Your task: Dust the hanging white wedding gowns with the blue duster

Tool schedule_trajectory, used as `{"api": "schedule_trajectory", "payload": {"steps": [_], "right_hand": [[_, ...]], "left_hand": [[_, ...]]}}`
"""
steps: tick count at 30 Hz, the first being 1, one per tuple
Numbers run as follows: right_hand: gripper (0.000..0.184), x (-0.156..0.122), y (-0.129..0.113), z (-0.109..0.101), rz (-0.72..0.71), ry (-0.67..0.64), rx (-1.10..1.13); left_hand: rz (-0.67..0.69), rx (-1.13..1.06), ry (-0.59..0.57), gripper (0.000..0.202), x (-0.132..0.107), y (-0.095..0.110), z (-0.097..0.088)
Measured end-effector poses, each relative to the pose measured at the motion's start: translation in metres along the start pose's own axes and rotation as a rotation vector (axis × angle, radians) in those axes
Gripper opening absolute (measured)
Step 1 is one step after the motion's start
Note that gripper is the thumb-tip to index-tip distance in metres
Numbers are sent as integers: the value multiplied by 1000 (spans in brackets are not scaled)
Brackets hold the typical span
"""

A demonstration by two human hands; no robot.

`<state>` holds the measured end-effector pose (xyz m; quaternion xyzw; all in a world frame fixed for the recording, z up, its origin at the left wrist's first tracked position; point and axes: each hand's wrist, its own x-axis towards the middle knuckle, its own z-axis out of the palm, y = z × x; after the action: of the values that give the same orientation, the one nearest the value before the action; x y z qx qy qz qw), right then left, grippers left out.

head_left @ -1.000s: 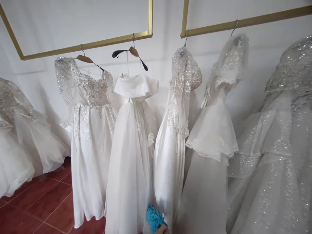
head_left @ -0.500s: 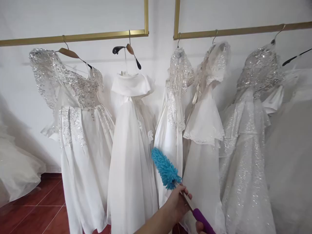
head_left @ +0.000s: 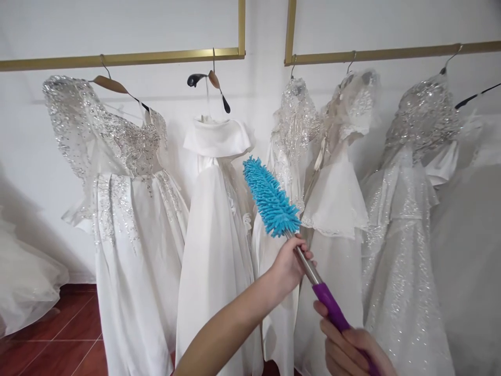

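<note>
A fluffy turquoise microfibre duster point(head_left: 271, 197) on a steel rod with a purple grip is held up in front of a row of white gowns. The left hand point(head_left: 288, 263) wraps the bare metal rod just below the duster head, fingers curled and pressed together around it. The right hand point(head_left: 350, 351) closes around the purple handle point(head_left: 332, 309) at the lower edge of view, fingers folded over the grip. The duster head tilts up and to the left, lying before the gap between the plain white satin gown with a ruffled collar point(head_left: 217, 209) and the beaded lace gown point(head_left: 291, 136) to its right; whether it touches the fabric cannot be told. Compared with half a second earlier, the duster head has risen from skirt height to bodice height, and the right hand, then barely visible, now shows clearly. The gowns hang from hangers on a gold metal rail point(head_left: 117, 57) against a white wall, above a red tiled floor point(head_left: 50, 350).
</note>
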<state>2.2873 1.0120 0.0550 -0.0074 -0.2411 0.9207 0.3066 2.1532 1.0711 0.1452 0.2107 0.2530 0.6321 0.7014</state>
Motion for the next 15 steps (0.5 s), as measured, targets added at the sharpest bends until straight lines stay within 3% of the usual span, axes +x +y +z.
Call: {"api": "schedule_trajectory", "payload": {"steps": [4,9,15], "right_hand": [[15,58,-9,4,-114,114,-44],[15,139,-14,-17,-143,186,-288],[14,201,-7,-48,-131,218,-422]], "left_hand": [[37,48,70,14,53,28,-18],[42,97,164,10,117,61,-60],[103,141,194,15,159,84,-113]]}}
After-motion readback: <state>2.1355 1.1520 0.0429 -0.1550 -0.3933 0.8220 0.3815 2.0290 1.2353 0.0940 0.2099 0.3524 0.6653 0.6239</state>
